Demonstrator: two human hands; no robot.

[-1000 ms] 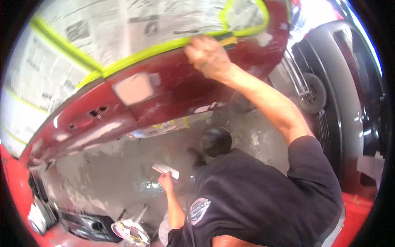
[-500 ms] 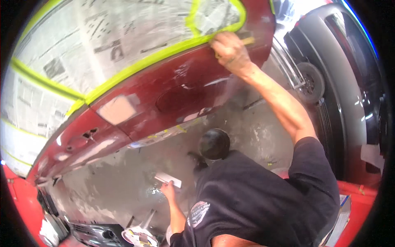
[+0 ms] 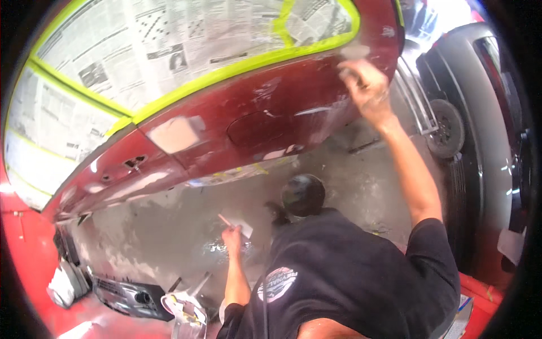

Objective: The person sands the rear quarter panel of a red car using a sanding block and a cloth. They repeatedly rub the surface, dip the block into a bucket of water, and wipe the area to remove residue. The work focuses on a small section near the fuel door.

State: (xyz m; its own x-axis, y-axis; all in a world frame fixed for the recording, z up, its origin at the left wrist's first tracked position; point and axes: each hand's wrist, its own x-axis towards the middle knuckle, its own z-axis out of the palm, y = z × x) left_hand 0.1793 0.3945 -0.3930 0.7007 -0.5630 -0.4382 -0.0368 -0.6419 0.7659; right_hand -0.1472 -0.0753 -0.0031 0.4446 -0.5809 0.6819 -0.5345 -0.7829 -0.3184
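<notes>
My right hand point(image 3: 368, 90) is raised beside the rear part of a dull red car body point(image 3: 265, 110), its fingers curled together. What it holds, if anything, I cannot make out. Just above the fingertips, a pale grey smear point(image 3: 354, 52) lies on the red paint below the taped window corner. Low over the floor, my left hand point(image 3: 231, 237) grips a flat white board point(image 3: 244, 227); a thin pinkish strip point(image 3: 226, 220) sticks out past the fingers.
Newspaper point(image 3: 186, 45) edged with yellow-green tape point(image 3: 237, 68) covers the car windows. A beige filler patch point(image 3: 175, 134) marks the red side. At right stands a dark vehicle point(image 3: 480, 113) by a wheel point(image 3: 446, 129). A black rounded object point(image 3: 303, 195) is below me; a black bumper-like part point(image 3: 132, 296) lies lower left.
My right hand has come slightly away from the window's tape edge, and the yellow flat piece beside it no longer shows. The pale smear is now uncovered. The white board has tilted.
</notes>
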